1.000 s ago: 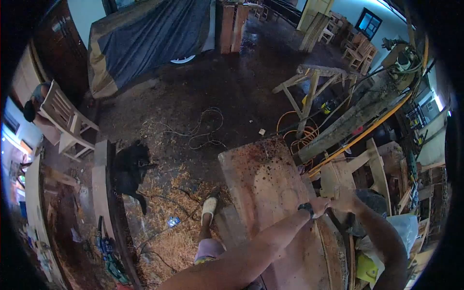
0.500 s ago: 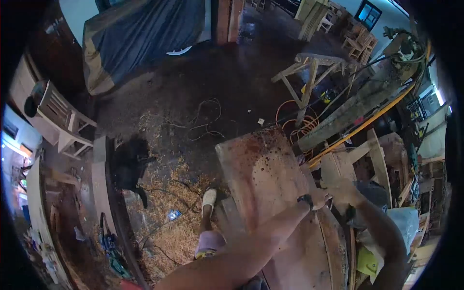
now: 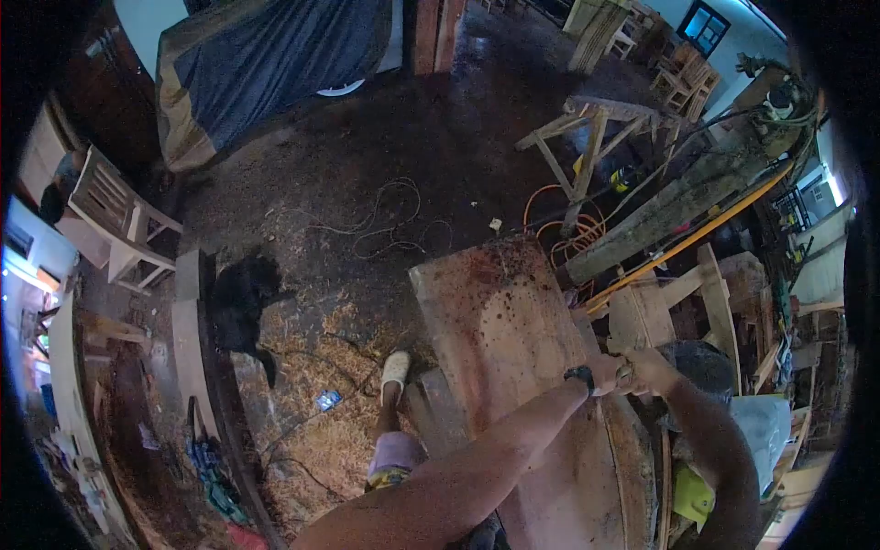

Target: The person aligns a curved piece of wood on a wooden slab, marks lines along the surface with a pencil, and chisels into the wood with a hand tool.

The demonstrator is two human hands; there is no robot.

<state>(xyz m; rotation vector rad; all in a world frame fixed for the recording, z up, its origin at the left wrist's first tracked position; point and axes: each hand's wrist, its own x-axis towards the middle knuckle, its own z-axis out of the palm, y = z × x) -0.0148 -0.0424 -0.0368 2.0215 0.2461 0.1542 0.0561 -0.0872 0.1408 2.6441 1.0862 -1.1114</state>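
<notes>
My left hand, with a dark band on its wrist, is over the right side of a stained wooden board. Right against it is my right hand. The fingers of both hands are closed, and whatever they hold between them is too small or hidden to make out. Dark spots and a reddish stain mark the board's far end. Just beyond my right hand lies a dark rounded object.
Wood shavings cover the floor at left, where a black dog stands. Wooden frame pieces crowd the right. Farther off are a trestle, an orange hose, a wooden chair and a loose cord.
My hands stay together over the board's right side, with a slight shift of the fingers. The black dog's outline has changed a little. Otherwise the view is nearly the same.
</notes>
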